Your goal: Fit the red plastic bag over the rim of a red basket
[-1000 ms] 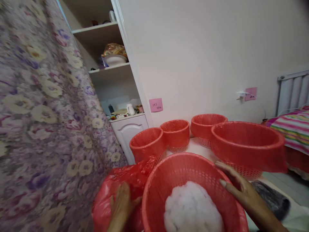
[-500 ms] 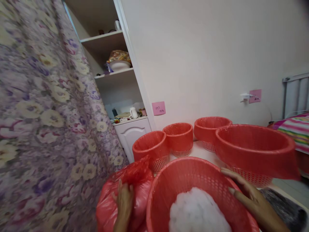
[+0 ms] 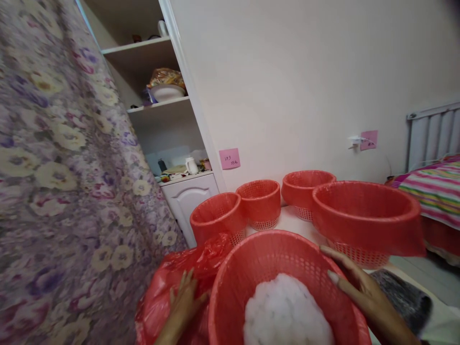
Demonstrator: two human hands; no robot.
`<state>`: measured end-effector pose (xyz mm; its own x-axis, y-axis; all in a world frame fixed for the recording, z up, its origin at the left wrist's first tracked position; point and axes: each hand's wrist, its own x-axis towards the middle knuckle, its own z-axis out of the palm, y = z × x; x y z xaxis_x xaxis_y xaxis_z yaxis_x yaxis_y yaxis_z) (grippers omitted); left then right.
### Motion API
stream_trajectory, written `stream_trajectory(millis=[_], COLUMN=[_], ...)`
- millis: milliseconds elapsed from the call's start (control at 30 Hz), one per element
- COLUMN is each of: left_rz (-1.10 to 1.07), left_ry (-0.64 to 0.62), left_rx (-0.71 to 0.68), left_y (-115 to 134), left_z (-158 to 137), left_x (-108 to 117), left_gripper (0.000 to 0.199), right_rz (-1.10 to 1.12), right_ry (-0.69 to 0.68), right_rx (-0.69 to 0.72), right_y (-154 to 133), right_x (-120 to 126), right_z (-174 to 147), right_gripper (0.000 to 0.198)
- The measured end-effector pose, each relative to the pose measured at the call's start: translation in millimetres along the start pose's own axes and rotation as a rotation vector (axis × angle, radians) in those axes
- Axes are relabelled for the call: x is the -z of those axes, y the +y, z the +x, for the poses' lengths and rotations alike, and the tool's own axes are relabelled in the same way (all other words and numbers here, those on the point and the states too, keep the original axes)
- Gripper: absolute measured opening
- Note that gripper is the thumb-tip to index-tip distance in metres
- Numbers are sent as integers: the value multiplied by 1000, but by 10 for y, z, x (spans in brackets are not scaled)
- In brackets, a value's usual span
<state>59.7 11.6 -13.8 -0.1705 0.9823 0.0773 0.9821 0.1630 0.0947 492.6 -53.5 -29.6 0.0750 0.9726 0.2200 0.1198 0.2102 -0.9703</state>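
A red perforated plastic basket (image 3: 273, 254) stands right in front of me with a mound of white fluffy stuff (image 3: 287, 311) inside. My right hand (image 3: 355, 287) lies flat against the basket's right rim, fingers stretched out. My left hand (image 3: 183, 302) rests with spread fingers on a crumpled red plastic bag (image 3: 201, 263) pressed against the basket's left side. Neither hand is closed around anything.
Several more red baskets stand behind on the pale table (image 3: 291, 218), a large one (image 3: 362, 215) at the right. A dark fuzzy object (image 3: 402, 297) lies by my right wrist. A floral curtain (image 3: 64, 182) fills the left; shelves (image 3: 161, 103), a white cabinet (image 3: 190, 199) and a striped bed cover (image 3: 434, 187) lie beyond.
The view has shifted slightly. My left hand has opened its fingers wider on the red bag; my right hand stays on the basket rim.
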Motion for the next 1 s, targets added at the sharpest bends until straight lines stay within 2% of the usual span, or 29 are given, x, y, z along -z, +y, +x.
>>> stream_trajectory(millis=[133, 233, 300, 333, 367, 433, 533, 733, 1000], left_rz=[106, 111, 104, 124, 159, 225, 262, 289, 220], left_ry=[-23, 121, 222, 226, 192, 57, 12, 83, -52], left_rx=[-26, -92, -160, -181, -198, -126, -84, 52, -26], left_y=[-160, -297, -279, -224, -143, 44, 208, 99, 256], left_z=[-217, -428, -563, -619, -661, -697, -639, -407, -304], left_x=[87, 77, 5, -48, -106, -219, -312, -310, -392], left_gripper=[58, 56, 60, 63, 65, 63, 54, 53, 47], right_rz=[39, 37, 33, 34, 35, 38, 37, 26, 45], right_ry=[10, 18, 19, 21, 22, 23, 19, -6, 14], right_rx=[-13, -17, -14, -15, -17, -19, -12, -4, -36], right_y=[-64, -79, -64, -52, -40, -16, 11, 65, 35], right_x=[-13, -19, -21, -22, -23, -25, -26, -9, -30], right_z=[-33, -46, -47, -45, -43, -39, -31, 6, -36], right_gripper=[53, 51, 51, 51, 51, 51, 52, 52, 54])
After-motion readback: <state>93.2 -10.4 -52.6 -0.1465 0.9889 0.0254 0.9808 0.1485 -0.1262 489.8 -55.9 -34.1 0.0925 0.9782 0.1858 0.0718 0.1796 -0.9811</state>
